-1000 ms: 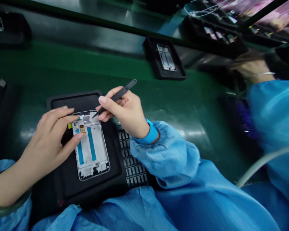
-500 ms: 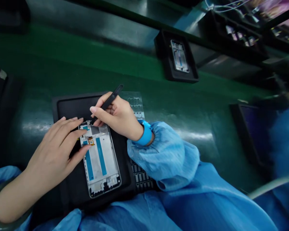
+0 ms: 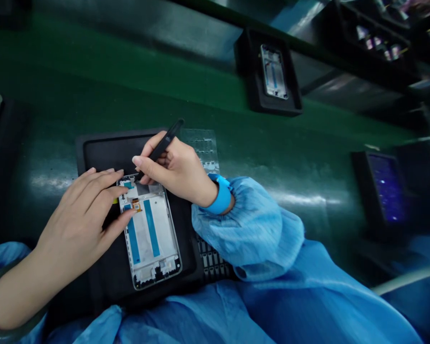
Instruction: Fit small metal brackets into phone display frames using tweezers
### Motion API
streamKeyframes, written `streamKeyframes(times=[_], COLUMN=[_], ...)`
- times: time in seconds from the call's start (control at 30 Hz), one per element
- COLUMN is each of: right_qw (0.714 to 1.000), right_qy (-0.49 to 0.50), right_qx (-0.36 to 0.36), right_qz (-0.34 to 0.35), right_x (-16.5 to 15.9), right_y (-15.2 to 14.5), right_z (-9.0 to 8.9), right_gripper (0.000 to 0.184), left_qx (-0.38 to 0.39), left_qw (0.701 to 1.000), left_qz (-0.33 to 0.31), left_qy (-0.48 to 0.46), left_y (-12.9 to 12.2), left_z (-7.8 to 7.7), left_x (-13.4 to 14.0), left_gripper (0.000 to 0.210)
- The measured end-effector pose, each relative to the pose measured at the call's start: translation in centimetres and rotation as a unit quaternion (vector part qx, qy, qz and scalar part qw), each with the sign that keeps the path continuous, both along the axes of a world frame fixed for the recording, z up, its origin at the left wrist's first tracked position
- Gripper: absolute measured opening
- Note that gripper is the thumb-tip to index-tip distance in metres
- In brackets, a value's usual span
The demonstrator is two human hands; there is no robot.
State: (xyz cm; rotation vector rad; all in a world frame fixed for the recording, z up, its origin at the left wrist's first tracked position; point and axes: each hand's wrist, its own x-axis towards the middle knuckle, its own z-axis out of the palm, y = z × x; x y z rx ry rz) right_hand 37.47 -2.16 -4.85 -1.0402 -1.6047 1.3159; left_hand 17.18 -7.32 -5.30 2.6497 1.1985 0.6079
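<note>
A silver phone frame [image 3: 165, 229] with blue adhesive strips [image 3: 151, 228] lies in a black tray [image 3: 103, 148] in front of me. My left hand [image 3: 82, 205] rests along the frame's upper left edge, fingers stretched out and apart. Its thumb tip is close to a small orange flex cable [image 3: 136, 205] on the frame. In my right hand [image 3: 177, 167] are slim black tweezers [image 3: 166, 141], gripped like a pen. They slant down to the top end of the frame; their tips are hidden behind the fingers.
A clear plastic sheet [image 3: 204, 143] and a sheet of small dark parts [image 3: 213, 260] lie right of the tray. Farther off, a black box [image 3: 252, 95] holds another phone frame [image 3: 274, 71]. A purple-lit tray [image 3: 389, 186] stands at right, on the green bench [image 3: 146, 100].
My view has shifted slightly. Both hands stay at the top of the phone frame, with the tweezers still gripped. At right, a blue sleeve has moved lower, uncovering more of the purple-lit tray.
</note>
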Motion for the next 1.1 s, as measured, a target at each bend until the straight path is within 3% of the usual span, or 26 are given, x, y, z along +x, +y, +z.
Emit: streamKeyframes(times=[0.8, 1.1], right_qw=[1.0, 0.998], right_qy=[-0.016, -0.046], right_qx=[0.013, 0.044], right_qz=[0.005, -0.002], right_x=[-0.01, -0.08], right_y=[0.04, 0.11], right_z=[-0.02, 0.07], right_gripper=[0.023, 0.022], left_qx=[0.0, 0.018], left_qw=[1.0, 0.998], left_qz=[-0.004, -0.019], left_qy=[0.011, 0.058], left_y=[-0.02, 0.16], left_z=[0.06, 0.23], left_x=[-0.05, 0.17], left_gripper=[0.033, 0.037])
